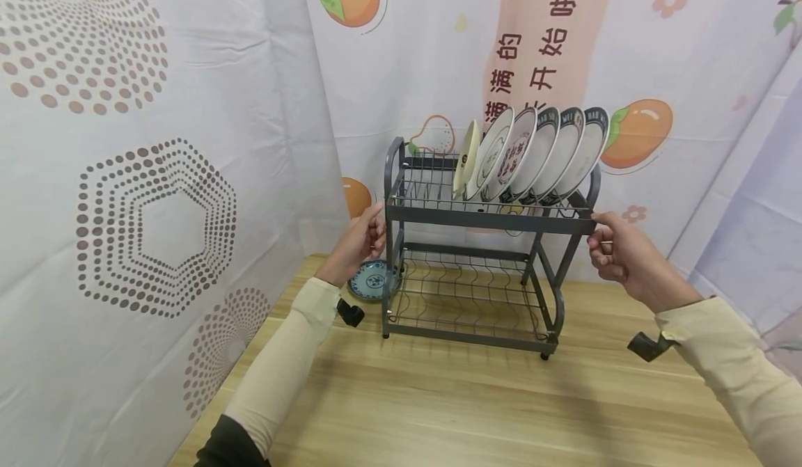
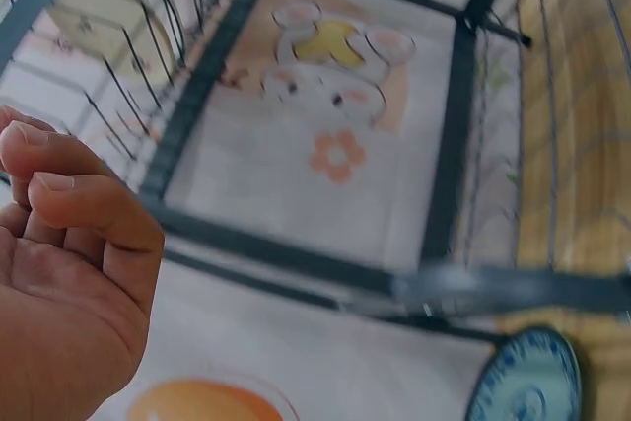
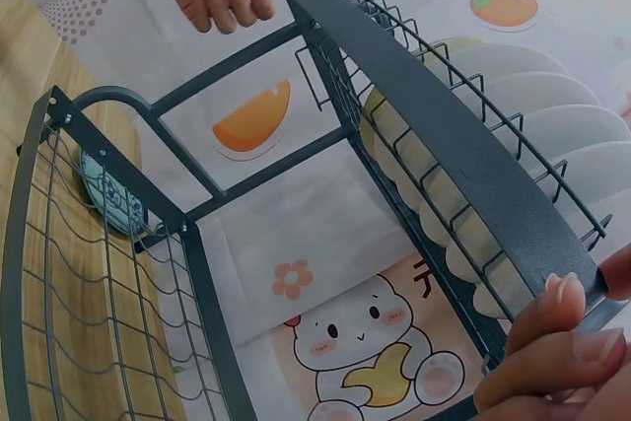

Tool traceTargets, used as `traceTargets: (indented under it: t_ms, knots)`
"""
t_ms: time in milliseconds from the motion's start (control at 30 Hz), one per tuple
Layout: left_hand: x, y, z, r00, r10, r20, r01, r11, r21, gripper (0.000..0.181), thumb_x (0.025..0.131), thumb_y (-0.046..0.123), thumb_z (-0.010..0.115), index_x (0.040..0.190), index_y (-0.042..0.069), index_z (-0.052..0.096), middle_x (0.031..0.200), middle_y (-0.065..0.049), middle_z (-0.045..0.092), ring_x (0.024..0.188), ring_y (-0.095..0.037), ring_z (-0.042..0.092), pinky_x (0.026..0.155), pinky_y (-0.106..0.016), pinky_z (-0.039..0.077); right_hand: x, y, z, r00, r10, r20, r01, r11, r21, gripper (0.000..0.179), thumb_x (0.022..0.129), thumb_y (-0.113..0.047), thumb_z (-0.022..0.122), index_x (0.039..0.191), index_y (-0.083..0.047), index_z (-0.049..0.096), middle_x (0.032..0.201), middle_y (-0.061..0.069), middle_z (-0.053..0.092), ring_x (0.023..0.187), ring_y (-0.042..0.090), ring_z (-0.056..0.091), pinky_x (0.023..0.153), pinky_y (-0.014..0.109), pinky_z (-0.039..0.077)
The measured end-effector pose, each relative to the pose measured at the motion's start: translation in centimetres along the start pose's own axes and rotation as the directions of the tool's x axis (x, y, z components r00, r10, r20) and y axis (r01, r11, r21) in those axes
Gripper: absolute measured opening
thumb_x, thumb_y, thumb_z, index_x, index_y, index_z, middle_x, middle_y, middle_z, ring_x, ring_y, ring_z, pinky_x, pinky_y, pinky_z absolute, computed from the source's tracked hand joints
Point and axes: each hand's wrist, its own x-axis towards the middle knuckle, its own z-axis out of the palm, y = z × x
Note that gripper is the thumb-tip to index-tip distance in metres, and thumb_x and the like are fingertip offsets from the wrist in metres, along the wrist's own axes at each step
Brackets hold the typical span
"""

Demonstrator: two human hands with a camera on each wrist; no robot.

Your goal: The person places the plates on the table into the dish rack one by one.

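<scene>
A dark grey two-tier dish rack (image 1: 489, 218) stands on the wooden table. Several plates (image 1: 519, 150) lean upright in its upper tier, toward the right; the leftmost one is a small pale yellow plate (image 1: 466, 159). My left hand (image 1: 360, 241) is at the upper tier's left front corner, an extended finger touching it and the other fingers loosely bent. At the opposite front corner, my right hand (image 1: 626, 251) touches the frame with an extended finger, its other fingers bent below. In the right wrist view, the right hand (image 3: 562, 352) is partly cut off.
A blue patterned plate (image 1: 371, 280) is on the table behind the rack's left side. The rack's lower tier (image 1: 470, 293) has wavy wire dividers. Printed curtains (image 1: 413, 56) hang behind and to the left. The wooden tabletop (image 1: 464, 397) stretches in front.
</scene>
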Motion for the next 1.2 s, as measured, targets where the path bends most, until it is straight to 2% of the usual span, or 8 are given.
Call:
traceTargets:
  t_ms: [67,200,333,433,633,867,1067,1200]
  knots:
    - [0.0,-0.7,-0.9,1.000,-0.018,-0.001,0.018,1.000,-0.007,0.055,0.100,0.054,0.042,0.070,0.009,0.043,0.054,0.000,0.044,0.044,-0.015,0.037,0.044,-0.026,0.035,0.0,0.1,0.0,1.000,0.005,0.006,-0.005,1.000,0.016,0.048,0.102,-0.041,0.041,0.065,-0.014,0.054,0.050,-0.005,0.051,0.035,0.006,0.033,0.044,0.031,0.011]
    - [-0.1,-2.3,-2.8,0.995,-0.099,-0.030,0.099,0.995,-0.013,0.055,0.099,0.056,0.044,0.069,0.010,0.043,0.054,0.000,0.044,0.045,-0.015,0.038,0.046,-0.027,0.036,0.1,0.3,0.1,1.000,0.002,0.015,-0.003,0.999,0.044,0.047,0.102,-0.042,0.040,0.067,-0.013,0.054,0.050,-0.005,0.051,0.036,0.006,0.031,0.044,0.030,0.010]
    - [-0.1,-4.0,-4.3,0.980,-0.186,-0.075,0.186,0.983,-0.007,0.053,0.099,0.055,0.044,0.069,0.011,0.044,0.057,0.001,0.045,0.047,-0.015,0.038,0.048,-0.028,0.035,0.1,0.5,0.1,1.000,-0.011,0.015,0.010,0.998,0.062,0.047,0.102,-0.042,0.039,0.068,-0.013,0.054,0.051,-0.005,0.051,0.037,0.006,0.031,0.044,0.030,0.011]
    - [0.1,-5.2,-5.2,0.968,-0.227,-0.110,0.229,0.973,0.008,0.050,0.099,0.054,0.045,0.071,0.012,0.045,0.059,0.001,0.045,0.048,-0.013,0.038,0.049,-0.028,0.035,0.1,0.6,0.2,1.000,-0.027,0.008,0.026,0.997,0.071,0.046,0.102,-0.042,0.039,0.069,-0.013,0.054,0.051,-0.005,0.050,0.036,0.006,0.032,0.043,0.031,0.012]
    - [0.2,-7.8,-6.9,0.935,-0.296,-0.195,0.303,0.953,0.009,0.047,0.096,0.056,0.050,0.075,0.014,0.046,0.061,0.003,0.047,0.048,-0.011,0.041,0.050,-0.027,0.038,0.2,0.8,0.5,0.999,-0.040,-0.001,0.040,0.996,0.086,0.045,0.102,-0.041,0.039,0.070,-0.013,0.053,0.052,-0.005,0.050,0.037,0.005,0.033,0.043,0.030,0.011]
    - [0.2,-10.5,-8.6,0.872,-0.377,-0.312,0.403,0.915,0.022,0.042,0.096,0.051,0.051,0.082,0.012,0.050,0.059,0.003,0.049,0.045,-0.008,0.041,0.047,-0.024,0.038,0.4,0.9,0.5,0.998,-0.063,0.001,0.063,0.994,0.087,0.044,0.102,-0.041,0.039,0.071,-0.013,0.052,0.052,-0.005,0.049,0.038,0.007,0.030,0.046,0.033,0.008]
    - [0.3,-12.5,-9.8,0.849,-0.397,-0.350,0.448,0.891,0.075,0.038,0.100,0.044,0.047,0.081,0.012,0.053,0.059,0.004,0.051,0.044,-0.006,0.041,0.044,-0.022,0.037,0.5,1.0,0.4,0.997,-0.077,-0.002,0.076,0.991,0.108,0.043,0.102,-0.040,0.039,0.071,-0.013,0.052,0.052,-0.005,0.049,0.038,0.005,0.033,0.045,0.031,0.008]
    - [0.3,-13.9,-10.3,0.834,-0.407,-0.372,0.477,0.871,0.117,0.035,0.099,0.036,0.047,0.086,0.005,0.055,0.057,0.004,0.052,0.043,-0.006,0.042,0.043,-0.023,0.035,0.6,1.2,0.3,0.997,-0.079,-0.005,0.079,0.990,0.120,0.044,0.102,-0.040,0.039,0.070,-0.013,0.052,0.052,-0.005,0.050,0.038,0.005,0.036,0.045,0.031,0.008]
